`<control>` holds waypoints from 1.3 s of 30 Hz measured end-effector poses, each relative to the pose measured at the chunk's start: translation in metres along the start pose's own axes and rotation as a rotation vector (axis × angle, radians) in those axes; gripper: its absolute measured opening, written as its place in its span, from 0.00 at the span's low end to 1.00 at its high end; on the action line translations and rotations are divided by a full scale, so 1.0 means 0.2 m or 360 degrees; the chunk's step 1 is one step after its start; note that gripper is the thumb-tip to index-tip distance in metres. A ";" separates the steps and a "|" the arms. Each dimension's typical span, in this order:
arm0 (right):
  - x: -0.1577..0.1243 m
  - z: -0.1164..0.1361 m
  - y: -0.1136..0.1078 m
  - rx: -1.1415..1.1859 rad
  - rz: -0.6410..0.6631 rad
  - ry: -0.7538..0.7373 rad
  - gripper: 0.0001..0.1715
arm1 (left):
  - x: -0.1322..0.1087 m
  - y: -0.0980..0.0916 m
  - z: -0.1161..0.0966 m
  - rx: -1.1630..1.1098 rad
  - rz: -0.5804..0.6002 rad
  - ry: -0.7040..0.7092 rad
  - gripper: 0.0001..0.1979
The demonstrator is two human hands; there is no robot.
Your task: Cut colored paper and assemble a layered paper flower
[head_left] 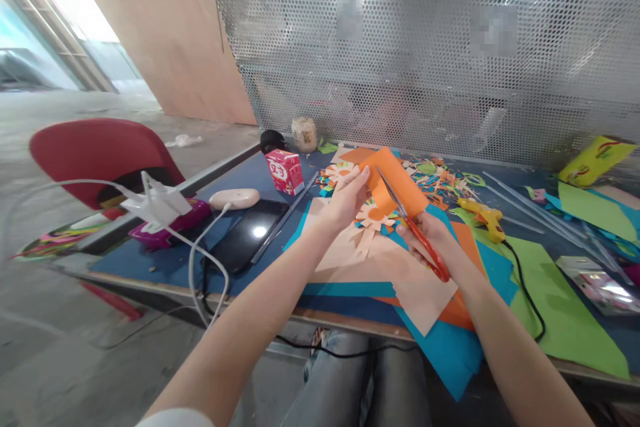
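Note:
My left hand pinches the left edge of an orange sheet of paper, held above the table. In my right hand are red-handled scissors, their blades reaching up and left against the orange paper. Part of the paper bends down beside the blades. Just below lies a paper flower with a peach middle and fringed petals. A second paper flower rests beyond my left hand. Peach sheets and blue sheets spread under both hands, some over the front edge.
Paper scraps lie behind the hands, near a perforated metal panel. A yellow glue gun and green sheets are at right. Leftward are a phone, white cables, a pink box and a red chair.

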State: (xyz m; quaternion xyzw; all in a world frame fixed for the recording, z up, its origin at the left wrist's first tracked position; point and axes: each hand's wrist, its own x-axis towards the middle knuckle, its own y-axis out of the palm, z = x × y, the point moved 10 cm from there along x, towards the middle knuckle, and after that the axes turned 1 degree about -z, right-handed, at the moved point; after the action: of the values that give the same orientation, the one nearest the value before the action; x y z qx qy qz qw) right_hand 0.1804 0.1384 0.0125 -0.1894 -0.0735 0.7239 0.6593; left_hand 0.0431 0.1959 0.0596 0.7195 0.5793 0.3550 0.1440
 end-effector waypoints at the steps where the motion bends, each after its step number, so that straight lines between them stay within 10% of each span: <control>1: 0.00 0.00 0.00 0.0021 0.0002 -0.0003 0.24 | 0.00 -0.01 -0.01 0.0005 0.0001 0.0031 0.03; 18: 0.01 0.04 -0.04 0.0057 -0.0164 -0.0282 0.18 | 0.01 -0.04 -0.05 0.0585 -0.0087 0.0186 0.16; 39: 0.01 0.05 0.02 0.0166 0.0254 -0.0218 0.23 | -0.03 0.03 -0.14 0.1204 0.0037 0.0592 0.19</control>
State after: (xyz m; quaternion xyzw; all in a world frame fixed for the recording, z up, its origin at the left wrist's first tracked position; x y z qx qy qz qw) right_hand 0.1724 0.1402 0.0194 -0.1103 -0.0652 0.7883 0.6019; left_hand 0.0278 0.1830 0.0811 0.6518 0.6767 0.2427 -0.2415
